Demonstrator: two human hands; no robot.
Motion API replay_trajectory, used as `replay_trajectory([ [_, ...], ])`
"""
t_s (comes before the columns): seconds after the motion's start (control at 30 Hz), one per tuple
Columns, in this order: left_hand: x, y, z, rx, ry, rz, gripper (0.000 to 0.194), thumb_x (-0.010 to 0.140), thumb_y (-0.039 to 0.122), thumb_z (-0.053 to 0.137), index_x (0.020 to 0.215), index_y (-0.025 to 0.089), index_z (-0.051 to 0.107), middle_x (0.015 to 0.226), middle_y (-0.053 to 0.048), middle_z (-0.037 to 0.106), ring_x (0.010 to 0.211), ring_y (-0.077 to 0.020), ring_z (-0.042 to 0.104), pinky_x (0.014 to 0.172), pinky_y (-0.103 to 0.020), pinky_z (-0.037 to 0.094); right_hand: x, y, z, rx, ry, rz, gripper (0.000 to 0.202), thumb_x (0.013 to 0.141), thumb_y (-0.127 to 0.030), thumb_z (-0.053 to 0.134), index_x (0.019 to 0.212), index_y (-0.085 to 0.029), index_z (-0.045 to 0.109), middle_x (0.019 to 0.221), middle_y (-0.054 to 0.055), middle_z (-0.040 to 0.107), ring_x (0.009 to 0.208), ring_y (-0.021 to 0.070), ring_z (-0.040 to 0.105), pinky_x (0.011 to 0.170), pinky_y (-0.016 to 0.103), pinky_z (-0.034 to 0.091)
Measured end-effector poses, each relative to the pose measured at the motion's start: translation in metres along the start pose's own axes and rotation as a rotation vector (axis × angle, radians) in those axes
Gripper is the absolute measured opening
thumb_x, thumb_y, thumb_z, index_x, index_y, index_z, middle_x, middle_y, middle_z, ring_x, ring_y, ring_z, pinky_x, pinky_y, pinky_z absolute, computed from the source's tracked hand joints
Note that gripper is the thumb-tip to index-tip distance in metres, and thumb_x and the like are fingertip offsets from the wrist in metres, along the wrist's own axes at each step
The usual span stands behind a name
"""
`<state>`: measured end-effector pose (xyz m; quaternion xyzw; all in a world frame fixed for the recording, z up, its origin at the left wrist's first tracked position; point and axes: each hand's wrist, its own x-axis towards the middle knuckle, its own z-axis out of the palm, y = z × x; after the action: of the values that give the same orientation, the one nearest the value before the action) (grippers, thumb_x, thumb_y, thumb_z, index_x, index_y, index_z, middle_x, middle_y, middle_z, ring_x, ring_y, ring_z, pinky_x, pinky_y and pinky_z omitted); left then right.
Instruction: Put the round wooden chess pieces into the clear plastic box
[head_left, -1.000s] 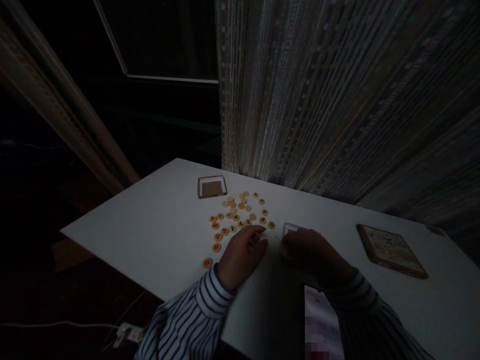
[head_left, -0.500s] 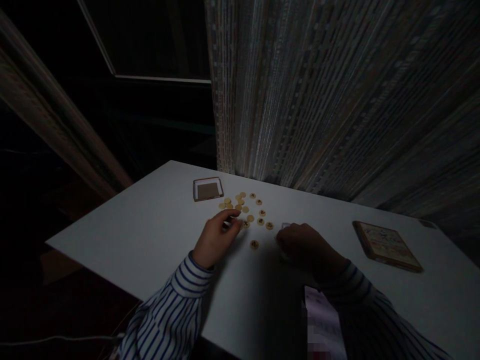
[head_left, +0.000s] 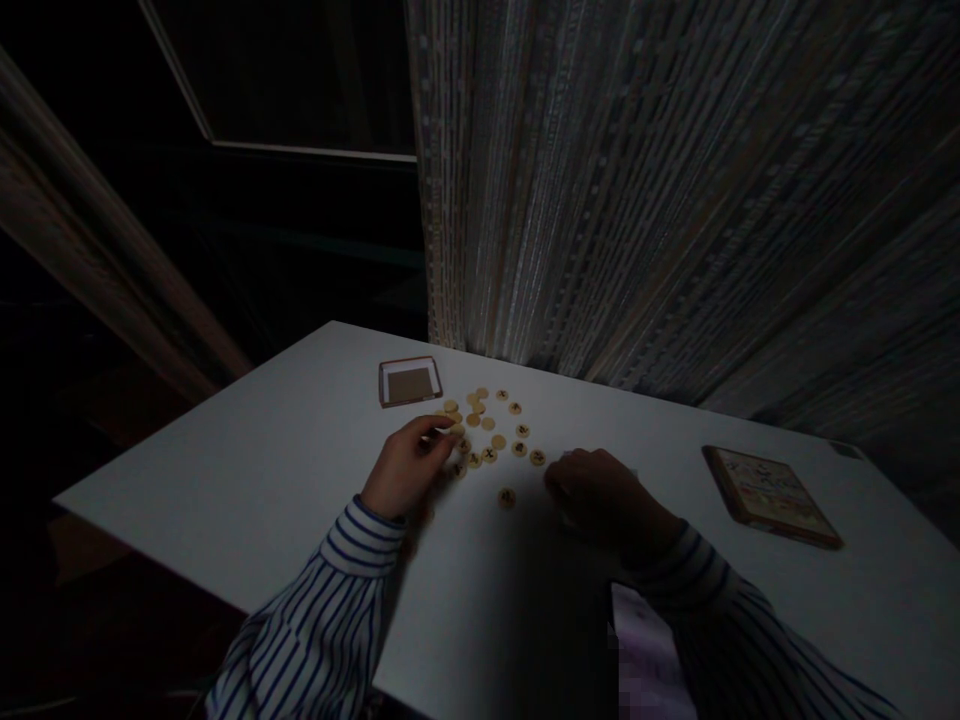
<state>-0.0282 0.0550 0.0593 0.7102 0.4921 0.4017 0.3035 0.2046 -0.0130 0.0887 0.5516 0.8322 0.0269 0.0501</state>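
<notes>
Round wooden Chinese chess pieces lie loosely grouped on the white table [head_left: 300, 430], some with dark characters showing and some blank side up. At the group's left edge, my left hand [head_left: 405, 465] pinches a Chinese chess piece [head_left: 457, 430] between thumb and forefinger. Several marked pieces, one of them a nearby piece [head_left: 489, 455], lie beside its fingertips. To the right of the group, my right hand [head_left: 604, 495] is curled closed, low over the table. A pale, flat-edged thing shows partly behind it; what its fingers hold is hidden. A single marked piece [head_left: 507, 498] lies between the hands.
An open shallow box part [head_left: 410, 384] stands at the back left. A flat box with a printed picture [head_left: 772, 495] lies on the right. Near my right forearm is a phone [head_left: 649, 640] with a lit screen. A string curtain [head_left: 600, 200] hangs behind the table.
My left hand has shifted left, uncovering more marked pieces near its fingertips. My right hand stays closed in about the same place. The view has shifted slightly.
</notes>
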Motion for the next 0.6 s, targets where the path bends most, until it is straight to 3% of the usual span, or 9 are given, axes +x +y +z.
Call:
replay_trajectory([
  [0.4, 0.008, -0.028, 0.005, -0.043, 0.151, -0.016, 0.024, 0.077, 0.035, 0.053, 0.085, 0.015, 0.065, 0.084, -0.004, 0.068, 0.071, -0.0151, 0.060, 0.066, -0.025, 0.049, 0.016, -0.005, 0.005, -0.038, 0.058, -0.038, 0.022, 0.085, -0.019, 0.039, 0.078, -0.016, 0.059, 0.074, 0.006, 0.063, 0.068, 0.0155, 0.054, 0.058, 0.028, 0.027],
  [0.6, 0.009, -0.046, 0.008, 0.005, 0.185, 0.023, 0.021, 0.077, 0.032, 0.053, 0.085, 0.016, 0.064, 0.085, -0.005, 0.067, 0.074, -0.0153, 0.060, 0.070, -0.026, 0.049, 0.031, -0.009, 0.000, -0.031, 0.010, -0.042, 0.021, 0.085, -0.019, 0.040, 0.077, -0.016, 0.059, 0.077, 0.006, 0.064, 0.073, 0.0158, 0.055, 0.060, 0.029, 0.028],
])
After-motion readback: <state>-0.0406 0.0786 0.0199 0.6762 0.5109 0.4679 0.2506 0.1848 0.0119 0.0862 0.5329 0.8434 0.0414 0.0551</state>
